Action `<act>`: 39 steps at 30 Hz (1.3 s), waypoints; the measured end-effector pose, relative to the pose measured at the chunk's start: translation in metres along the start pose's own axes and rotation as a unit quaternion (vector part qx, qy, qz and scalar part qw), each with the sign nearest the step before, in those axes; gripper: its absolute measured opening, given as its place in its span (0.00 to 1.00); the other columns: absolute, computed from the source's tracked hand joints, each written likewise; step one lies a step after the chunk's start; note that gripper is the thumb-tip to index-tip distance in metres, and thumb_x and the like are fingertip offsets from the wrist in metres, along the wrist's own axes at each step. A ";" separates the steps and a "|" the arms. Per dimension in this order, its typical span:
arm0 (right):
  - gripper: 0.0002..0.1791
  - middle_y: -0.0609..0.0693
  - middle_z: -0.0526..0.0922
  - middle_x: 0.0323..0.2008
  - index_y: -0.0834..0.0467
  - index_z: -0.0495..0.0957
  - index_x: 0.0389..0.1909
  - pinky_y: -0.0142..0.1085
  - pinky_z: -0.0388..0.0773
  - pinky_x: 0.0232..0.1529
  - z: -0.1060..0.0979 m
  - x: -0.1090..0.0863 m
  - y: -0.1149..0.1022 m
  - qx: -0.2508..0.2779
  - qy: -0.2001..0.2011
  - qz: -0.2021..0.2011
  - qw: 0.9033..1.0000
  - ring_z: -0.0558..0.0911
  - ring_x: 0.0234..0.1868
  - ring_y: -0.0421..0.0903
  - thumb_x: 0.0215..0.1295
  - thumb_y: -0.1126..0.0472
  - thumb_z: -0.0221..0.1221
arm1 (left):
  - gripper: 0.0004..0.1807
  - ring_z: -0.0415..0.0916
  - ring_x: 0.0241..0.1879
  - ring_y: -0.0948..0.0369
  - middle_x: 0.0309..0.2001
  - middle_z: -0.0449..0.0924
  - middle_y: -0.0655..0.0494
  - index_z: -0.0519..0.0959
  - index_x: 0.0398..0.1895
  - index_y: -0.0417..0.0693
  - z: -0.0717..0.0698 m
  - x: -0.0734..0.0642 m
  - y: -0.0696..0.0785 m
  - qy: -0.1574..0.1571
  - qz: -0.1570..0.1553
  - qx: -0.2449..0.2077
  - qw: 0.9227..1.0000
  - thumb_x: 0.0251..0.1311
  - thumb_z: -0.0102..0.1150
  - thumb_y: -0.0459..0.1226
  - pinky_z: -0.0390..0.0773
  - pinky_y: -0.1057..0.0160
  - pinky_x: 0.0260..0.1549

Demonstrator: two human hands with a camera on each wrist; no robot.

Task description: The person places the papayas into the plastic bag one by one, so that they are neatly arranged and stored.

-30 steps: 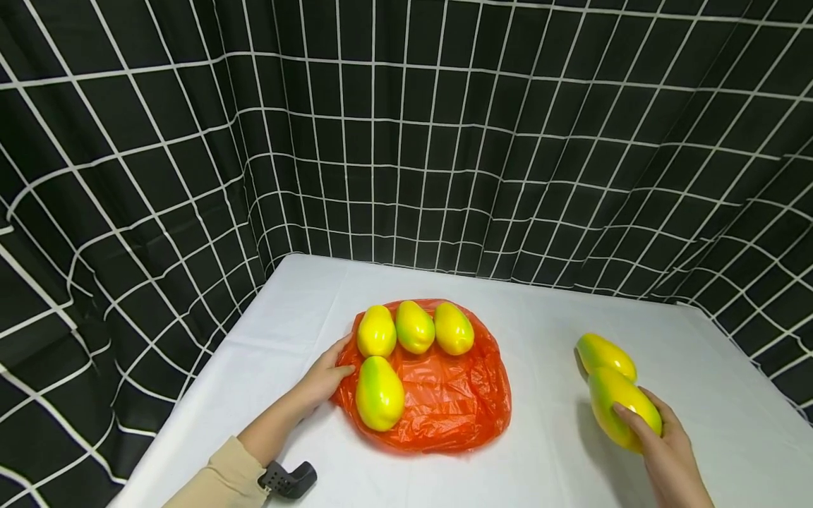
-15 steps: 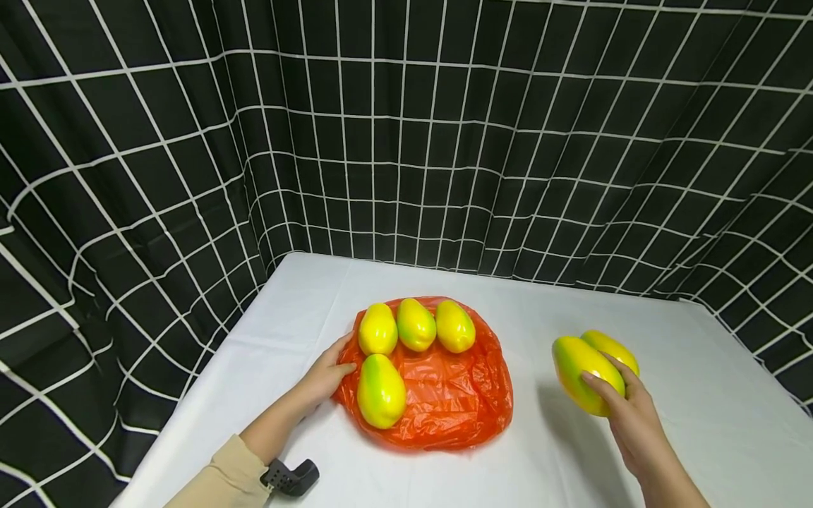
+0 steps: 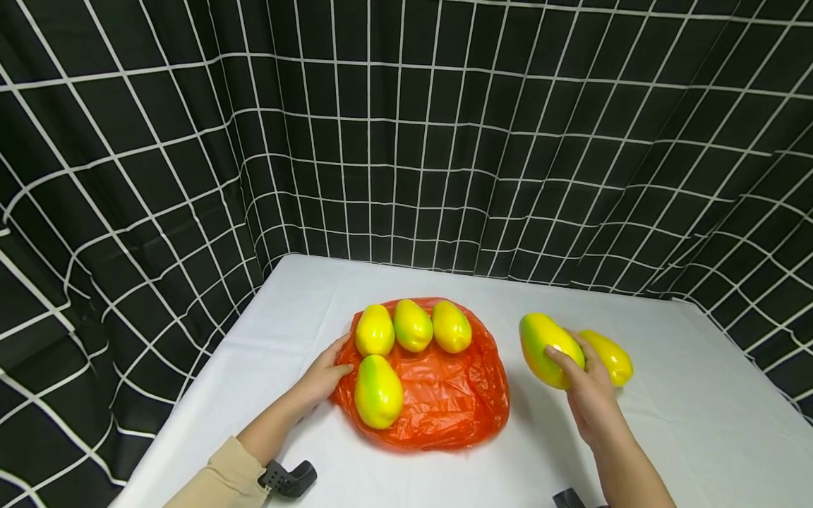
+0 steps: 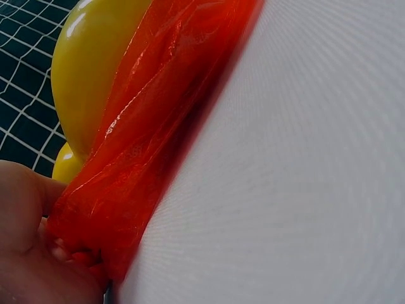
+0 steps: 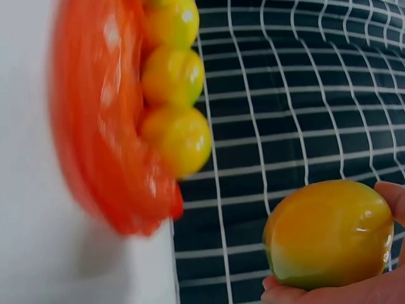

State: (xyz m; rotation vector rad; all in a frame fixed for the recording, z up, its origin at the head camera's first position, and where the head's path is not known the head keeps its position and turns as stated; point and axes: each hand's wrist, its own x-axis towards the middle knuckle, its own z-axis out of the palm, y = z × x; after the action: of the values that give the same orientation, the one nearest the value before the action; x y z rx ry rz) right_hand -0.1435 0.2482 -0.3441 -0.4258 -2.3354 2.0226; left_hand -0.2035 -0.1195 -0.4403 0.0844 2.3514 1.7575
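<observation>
My right hand point(image 3: 591, 388) holds a glossy yellow-green mango point(image 3: 551, 351) above the table, right of the red plastic bag point(image 3: 438, 406). Its thumb and fingers curl round the fruit, as the held mango point(image 5: 329, 234) shows in the right wrist view. My left hand point(image 3: 322, 377) grips the left edge of the bag; in the left wrist view the red film point(image 4: 126, 164) runs into its curled fingers. Three mangoes point(image 3: 413, 326) sit in a row along the bag's far side, and another mango point(image 3: 378, 392) lies nearer on its left.
One more mango point(image 3: 607, 358) lies on the white-covered table point(image 3: 699, 423), partly behind my right hand. Black cloth with a white grid point(image 3: 406, 141) hangs at the back and sides. A dark wrist mount point(image 3: 288, 480) sits at my left wrist.
My right hand has lifted the mango and carried it left and away from me, towards the bag, leaving the other right-hand mango on the table. My left hand stays at the bag's edge.
</observation>
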 end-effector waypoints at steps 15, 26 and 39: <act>0.35 0.55 0.57 0.65 0.51 0.51 0.70 0.38 0.67 0.60 0.091 0.000 -0.013 0.018 -0.040 -0.008 0.999 0.62 0.60 0.51 0.65 0.52 0.53 | 0.34 0.51 0.70 0.43 0.72 0.51 0.44 0.52 0.72 0.51 0.000 -0.001 -0.001 -0.001 -0.004 0.004 1.000 0.62 0.44 0.30 0.55 0.42 0.66; 0.37 0.54 0.60 0.62 0.50 0.53 0.69 0.43 0.69 0.61 0.138 -0.012 -0.006 0.062 -0.044 0.005 0.997 0.66 0.58 0.51 0.61 0.51 0.57 | 0.34 0.50 0.70 0.44 0.72 0.50 0.44 0.52 0.72 0.50 0.000 0.000 0.001 -0.002 -0.002 0.005 1.000 0.62 0.44 0.30 0.52 0.42 0.67; 0.37 0.54 0.63 0.60 0.52 0.55 0.67 0.44 0.70 0.60 0.155 -0.023 0.016 0.046 -0.044 0.006 0.998 0.67 0.58 0.51 0.59 0.50 0.58 | 0.34 0.51 0.70 0.44 0.72 0.51 0.44 0.51 0.72 0.50 0.000 0.001 0.001 -0.004 -0.004 0.007 1.000 0.62 0.44 0.30 0.53 0.42 0.67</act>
State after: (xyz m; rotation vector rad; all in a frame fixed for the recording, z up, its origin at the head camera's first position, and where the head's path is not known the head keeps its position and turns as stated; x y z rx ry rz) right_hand -0.1485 0.0955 -0.3803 -0.3537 -2.2803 2.1872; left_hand -0.2046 -0.1187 -0.4398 0.0826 2.3558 1.7336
